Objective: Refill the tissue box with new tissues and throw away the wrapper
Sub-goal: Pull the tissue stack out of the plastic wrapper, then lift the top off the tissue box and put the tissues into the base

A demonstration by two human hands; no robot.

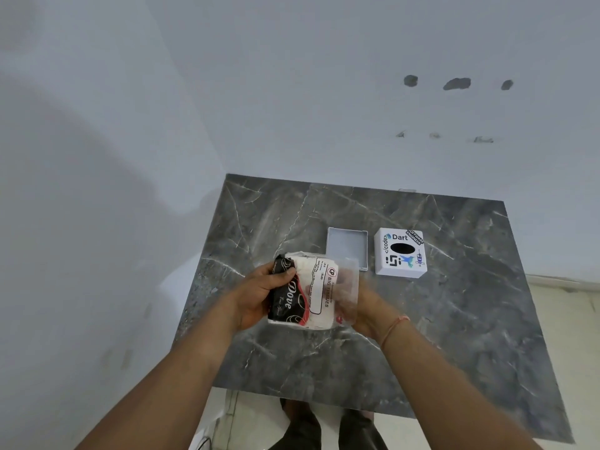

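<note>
Both forearms reaching forward over the near edge of the tabletop, meeting at a tissue pack held just above the marble. Left hand wrapped around the pack's dark printed end, thumb on top, fingers curled beneath, closed firmly. Right hand partly hidden behind the clear loose end of the wrapper, fingers seen through the film and apparently pinching it; exact closure hard to tell. Thin cord around the right wrist. Beyond the pack and touching its far corner in view, an open grey tray, probably the tissue box's base; just beside that tray, on its right, the white box cover with stickers and a dark oval slot, upright on the marble. Pack likely light, soft and squashy, film thin and slippery, prone to stretching rather than tearing cleanly. Best held by the body of the stack with one hand, loose film end pulled away with the other, gently enough to keep the tissues square for the tray.
</note>
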